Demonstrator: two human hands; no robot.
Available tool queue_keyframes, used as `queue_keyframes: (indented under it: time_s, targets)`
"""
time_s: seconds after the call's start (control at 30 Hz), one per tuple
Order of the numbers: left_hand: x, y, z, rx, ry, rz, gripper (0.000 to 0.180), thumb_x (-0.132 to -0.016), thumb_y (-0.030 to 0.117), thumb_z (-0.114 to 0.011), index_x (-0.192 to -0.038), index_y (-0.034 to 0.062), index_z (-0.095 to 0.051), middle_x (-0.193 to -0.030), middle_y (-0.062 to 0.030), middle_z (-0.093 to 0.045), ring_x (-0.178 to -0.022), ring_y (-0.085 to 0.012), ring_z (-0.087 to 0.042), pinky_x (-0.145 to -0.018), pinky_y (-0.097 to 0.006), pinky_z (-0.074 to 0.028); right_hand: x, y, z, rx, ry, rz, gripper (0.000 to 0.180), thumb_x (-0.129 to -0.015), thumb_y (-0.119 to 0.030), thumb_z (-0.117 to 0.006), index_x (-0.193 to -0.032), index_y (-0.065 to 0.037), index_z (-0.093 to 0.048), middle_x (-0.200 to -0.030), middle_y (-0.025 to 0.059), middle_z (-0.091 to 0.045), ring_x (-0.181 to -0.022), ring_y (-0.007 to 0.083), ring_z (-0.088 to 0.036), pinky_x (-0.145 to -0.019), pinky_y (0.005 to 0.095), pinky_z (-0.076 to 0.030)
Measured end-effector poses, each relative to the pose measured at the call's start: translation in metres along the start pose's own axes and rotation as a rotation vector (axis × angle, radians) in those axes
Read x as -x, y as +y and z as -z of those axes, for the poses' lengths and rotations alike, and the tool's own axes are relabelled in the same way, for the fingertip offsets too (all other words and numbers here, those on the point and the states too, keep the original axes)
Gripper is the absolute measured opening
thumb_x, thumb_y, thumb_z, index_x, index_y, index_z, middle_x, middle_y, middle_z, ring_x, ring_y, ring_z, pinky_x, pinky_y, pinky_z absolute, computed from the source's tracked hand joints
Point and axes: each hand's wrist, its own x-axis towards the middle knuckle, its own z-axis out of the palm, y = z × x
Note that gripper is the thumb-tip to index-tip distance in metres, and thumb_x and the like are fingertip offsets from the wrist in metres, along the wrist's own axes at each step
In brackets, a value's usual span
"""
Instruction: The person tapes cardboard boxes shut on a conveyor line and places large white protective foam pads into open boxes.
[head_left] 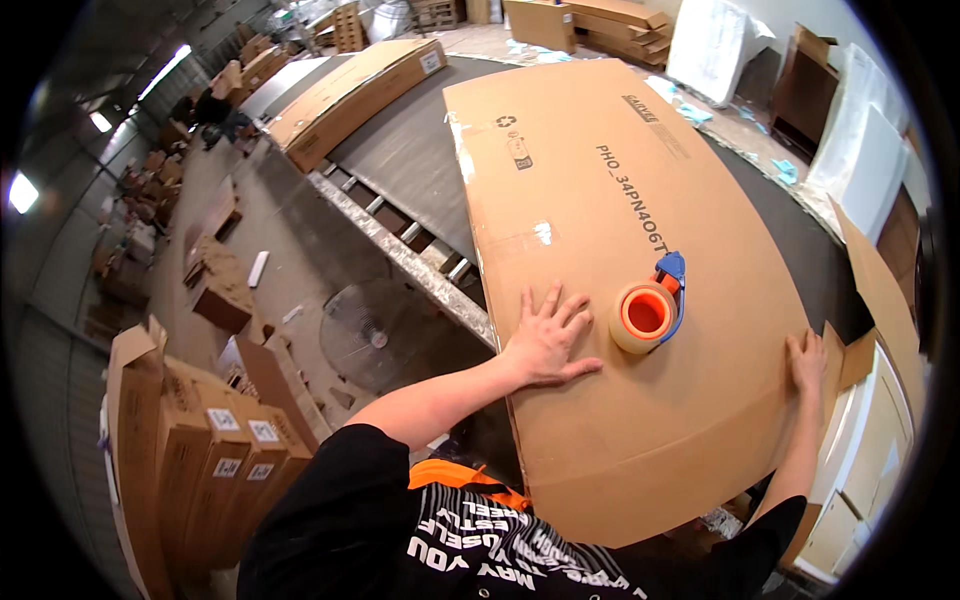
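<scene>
A large, flat cardboard box (560,210) lies in front of me on a dark conveyor belt (410,130). My left hand (550,340) rests flat on its top near the left edge, fingers spread. At the box's right edge is my right hand (806,365), its fingers stretched out against the cardboard and its thumb hard to see. Between the two hands a tape dispenser (670,268), blue and orange with a wide roll of tape on it, stands on the box. Neither hand touches it. A shiny strip of clear tape (541,232) shows near the left side.
Another long carton (350,95) lies farther along the belt. An open carton with white panels (860,470) stands close on the right. Upright cartons (210,440) stand at lower left, near a floor fan (365,330). Wrapped white panels (715,50) lean at far right.
</scene>
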Motion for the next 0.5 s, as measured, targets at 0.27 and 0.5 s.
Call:
queue_keyframes:
  time_s: [0.27,0.5]
  targets:
    - [0.012,-0.013,-0.016,0.018,0.147,0.06,0.069,-0.085,0.068,-0.059,-0.126,0.0122,-0.059,-0.144,-0.0058,-0.053,-0.142,-0.0405,-0.037,-0.114,-0.069,-0.019,-0.058,0.0,-0.013,-0.119,-0.181,0.107,0.078,-0.097,-0.065,-0.04,-0.141,-0.001,-0.05,-0.138,0.0271,-0.055,-0.129,0.0429,-0.051,-0.109,0.0484,-0.039]
    - [0.006,-0.014,-0.01,0.123,0.092,0.122,0.062,-0.091,0.062,-0.056,-0.128,0.0121,-0.056,-0.147,-0.0029,-0.052,-0.146,-0.0328,-0.034,-0.121,-0.062,-0.015,-0.057,0.0,0.003,-0.059,-0.246,-0.188,0.077,-0.098,-0.065,-0.043,-0.141,-0.002,-0.052,-0.141,0.0238,-0.054,-0.131,0.0398,-0.05,-0.109,0.044,-0.039]
